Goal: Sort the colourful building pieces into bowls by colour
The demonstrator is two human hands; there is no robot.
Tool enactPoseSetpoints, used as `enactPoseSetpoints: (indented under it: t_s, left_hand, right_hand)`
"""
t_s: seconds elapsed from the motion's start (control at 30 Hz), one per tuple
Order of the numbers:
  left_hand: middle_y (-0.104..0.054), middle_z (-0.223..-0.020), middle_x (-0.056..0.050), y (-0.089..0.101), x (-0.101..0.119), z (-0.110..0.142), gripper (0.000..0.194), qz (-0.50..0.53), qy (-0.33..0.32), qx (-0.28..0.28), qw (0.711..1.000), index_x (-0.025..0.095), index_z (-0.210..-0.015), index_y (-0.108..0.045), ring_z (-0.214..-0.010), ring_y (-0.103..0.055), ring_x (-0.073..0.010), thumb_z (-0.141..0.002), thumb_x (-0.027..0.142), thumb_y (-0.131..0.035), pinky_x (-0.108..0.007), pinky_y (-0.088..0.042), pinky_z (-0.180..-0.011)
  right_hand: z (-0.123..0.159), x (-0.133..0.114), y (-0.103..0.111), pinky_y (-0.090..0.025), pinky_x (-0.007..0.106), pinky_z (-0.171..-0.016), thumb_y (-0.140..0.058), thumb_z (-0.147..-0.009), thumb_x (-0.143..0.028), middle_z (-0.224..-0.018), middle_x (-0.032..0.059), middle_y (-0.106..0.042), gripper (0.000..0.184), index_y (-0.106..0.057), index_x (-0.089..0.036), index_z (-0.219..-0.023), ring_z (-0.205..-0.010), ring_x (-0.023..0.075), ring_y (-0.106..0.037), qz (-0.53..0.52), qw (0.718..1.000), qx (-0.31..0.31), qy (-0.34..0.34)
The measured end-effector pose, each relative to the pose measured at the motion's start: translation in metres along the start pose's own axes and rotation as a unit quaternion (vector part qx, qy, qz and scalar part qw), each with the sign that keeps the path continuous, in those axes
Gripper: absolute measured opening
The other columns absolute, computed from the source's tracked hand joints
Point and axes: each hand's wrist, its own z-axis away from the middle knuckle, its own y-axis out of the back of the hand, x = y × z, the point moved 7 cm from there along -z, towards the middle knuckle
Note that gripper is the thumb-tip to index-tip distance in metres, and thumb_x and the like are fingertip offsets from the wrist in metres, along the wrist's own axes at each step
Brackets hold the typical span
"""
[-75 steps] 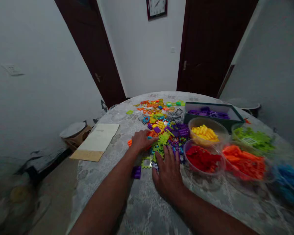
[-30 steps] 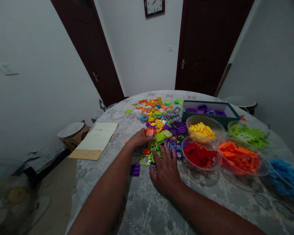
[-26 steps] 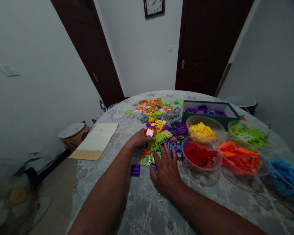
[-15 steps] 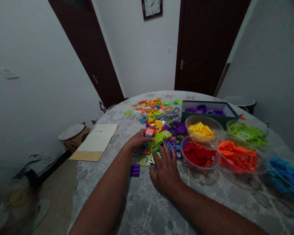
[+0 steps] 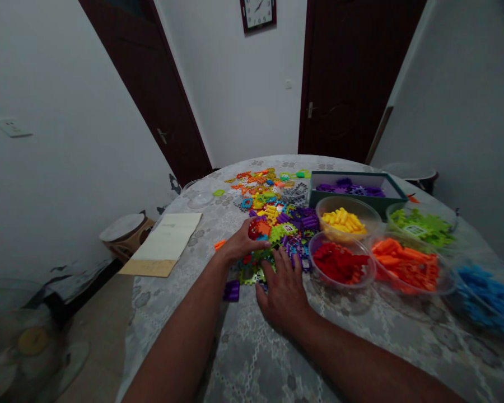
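Note:
A heap of colourful plastic building pieces [image 5: 284, 230] lies on the table before me. At its left side is my left hand [image 5: 240, 245], thumb stretched out and apart from the fingers, with red pieces [image 5: 259, 228] between them. Some of its fingertips are hidden among the pieces. My right hand [image 5: 286, 288] rests on the near edge of the heap, its fingers spread over green and purple pieces. Just below my left hand sits a purple ridged piece [image 5: 232, 291]. A small orange piece [image 5: 219, 244] lies left of that hand.
Clear bowls of yellow [image 5: 343, 221], red [image 5: 340, 263], orange [image 5: 405, 266], green [image 5: 422, 226] and blue pieces [image 5: 489, 296] stand at the right. Behind them is a dark green box [image 5: 357, 197] with purple pieces. An open notebook [image 5: 163, 240] lies at the left edge.
My left hand has shifted slightly right and up over the heap, and the pieces around it have moved. An orange piece now shows left of it. My right hand stays in place.

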Motion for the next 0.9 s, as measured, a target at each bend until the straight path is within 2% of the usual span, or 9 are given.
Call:
enactPoseSetpoints:
  t_s: [0.17,0.27,0.4,0.47,0.73,0.83,0.9]
  left_hand:
    - [-0.062,-0.15,-0.014,0.0,0.0,0.004,0.111,-0.021,-0.024,-0.008,0.999,0.023,-0.159,-0.041,-0.135,-0.061,-0.0322,-0.066,0.05,-0.094,-0.044,-0.047,-0.115]
    - [-0.063,-0.15,-0.015,-0.005,0.0,0.007,0.113,-0.053,-0.029,-0.001,0.998,0.023,-0.16,-0.039,-0.136,-0.06,-0.0329,-0.065,0.045,-0.096,-0.044,-0.047,-0.115]
    - [-0.061,-0.151,-0.014,-0.011,0.001,0.011,0.105,-0.076,-0.055,0.051,0.994,0.022,-0.16,-0.037,-0.136,-0.061,-0.031,-0.07,0.033,-0.091,-0.043,-0.045,-0.118]
    - [-0.059,-0.154,-0.014,-0.012,0.0,0.012,0.106,-0.081,-0.058,0.069,0.993,0.024,-0.161,-0.035,-0.137,-0.06,-0.0313,-0.071,0.033,-0.09,-0.044,-0.044,-0.118]
    - [-0.061,-0.153,-0.016,-0.016,0.001,0.009,0.123,-0.092,-0.012,0.082,0.992,0.025,-0.169,-0.02,-0.138,-0.06,-0.0334,-0.071,0.043,-0.092,-0.045,-0.044,-0.117]
    - [-0.061,-0.152,-0.016,-0.019,-0.003,0.005,0.119,-0.115,-0.006,0.1,0.988,0.026,-0.168,-0.023,-0.137,-0.06,-0.0349,-0.072,0.044,-0.092,-0.046,-0.046,-0.114]
    - [-0.064,-0.149,-0.014,-0.02,-0.006,0.003,0.106,-0.118,-0.01,0.113,0.987,0.026,-0.164,-0.032,-0.134,-0.063,-0.0333,-0.076,0.042,-0.089,-0.045,-0.048,-0.112]
  right_hand:
    - [0.001,0.0,-0.001,-0.012,0.061,-0.131,-0.066,-0.096,-0.049,-0.162,0.0229,-0.048,0.054,-0.066,-0.016,-0.138,-0.159,0.0394,-0.029,-0.005,1.0,0.004,0.007]
    - [0.001,0.0,-0.002,-0.013,0.06,-0.131,-0.066,-0.096,-0.048,-0.162,0.0228,-0.047,0.056,-0.064,-0.015,-0.141,-0.159,0.0388,-0.029,-0.008,1.0,-0.004,0.003]
    - [0.001,0.0,-0.002,-0.013,0.06,-0.132,-0.067,-0.096,-0.048,-0.164,0.0216,-0.046,0.059,-0.062,-0.016,-0.145,-0.159,0.0386,-0.028,-0.013,1.0,-0.009,0.003]
    - [0.001,0.0,-0.002,-0.013,0.061,-0.131,-0.068,-0.095,-0.048,-0.164,0.0213,-0.045,0.06,-0.06,-0.017,-0.146,-0.159,0.0384,-0.028,-0.013,1.0,-0.005,0.005]
    - [0.001,-0.001,-0.001,-0.013,0.061,-0.131,-0.068,-0.095,-0.048,-0.164,0.024,-0.044,0.059,-0.062,-0.016,-0.143,-0.16,0.0393,-0.027,-0.01,1.0,-0.011,0.004]
    - [0.001,-0.001,-0.001,-0.012,0.061,-0.131,-0.068,-0.095,-0.048,-0.165,0.0236,-0.043,0.059,-0.062,-0.016,-0.144,-0.16,0.0389,-0.026,-0.015,1.0,-0.01,0.003]
    - [0.001,0.0,-0.002,-0.012,0.061,-0.132,-0.069,-0.094,-0.047,-0.168,0.0222,-0.04,0.061,-0.06,-0.017,-0.147,-0.161,0.0386,-0.025,-0.019,1.0,-0.009,0.005]
